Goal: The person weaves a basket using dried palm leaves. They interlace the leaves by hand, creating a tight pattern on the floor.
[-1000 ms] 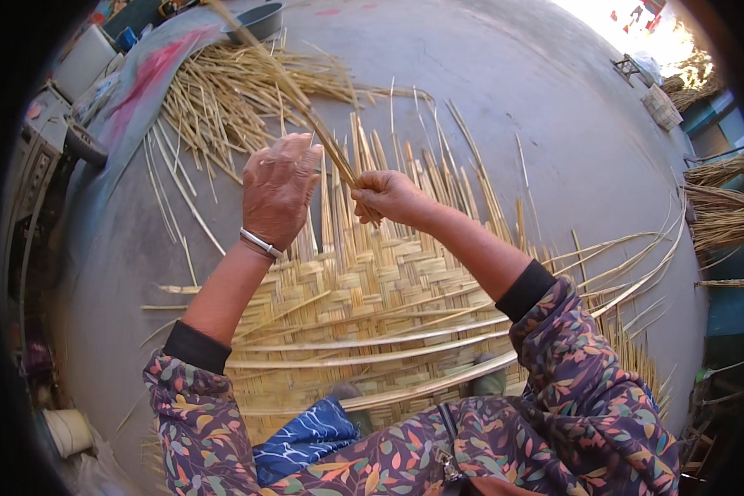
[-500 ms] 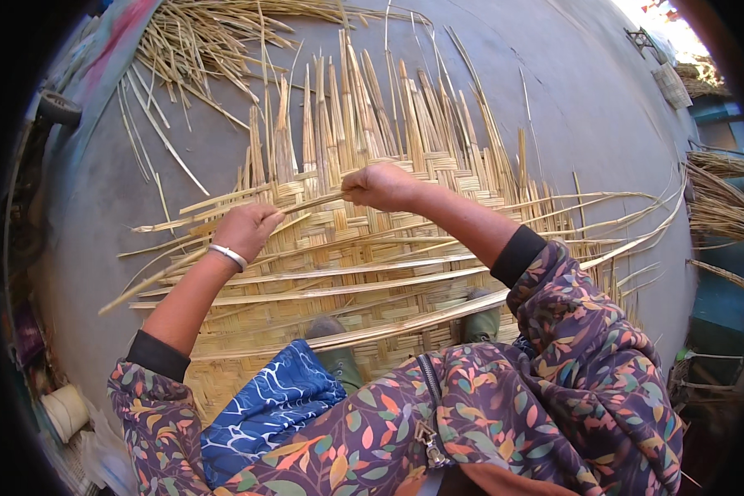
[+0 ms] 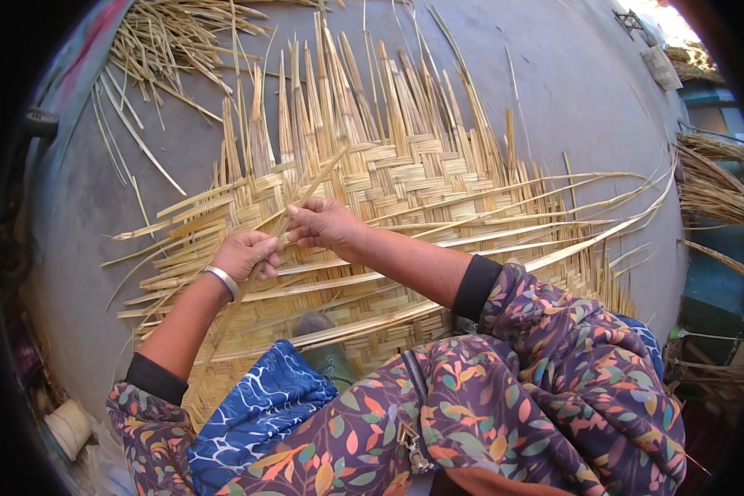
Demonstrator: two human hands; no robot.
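A pale split-reed strip (image 3: 318, 180) slants up above a partly woven reed mat (image 3: 426, 175). My left hand (image 3: 248, 258), with a white bangle at its wrist, is closed on the strip near its middle. Just above and to the right, my right hand (image 3: 326, 227) pinches the same strip, its fingers close to the left thumb. Below the left hand the strip runs down, blurred, over the mat. Upright reed ends (image 3: 326, 91) stick out from the mat's far edge, and loose long strips (image 3: 380, 314) lie across its near part.
A pile of loose reeds (image 3: 169, 45) lies at the far left on the grey floor (image 3: 570, 91). Reed bundles (image 3: 719, 178) stand along the right side. A cream-coloured roll or container (image 3: 68, 430) sits at the lower left. My shoe (image 3: 331, 364) rests on the mat.
My right hand has come left and nearer, close beside my left hand. The strip, stretched sideways between the hands before, now slants steeply upward. The view has shifted slightly.
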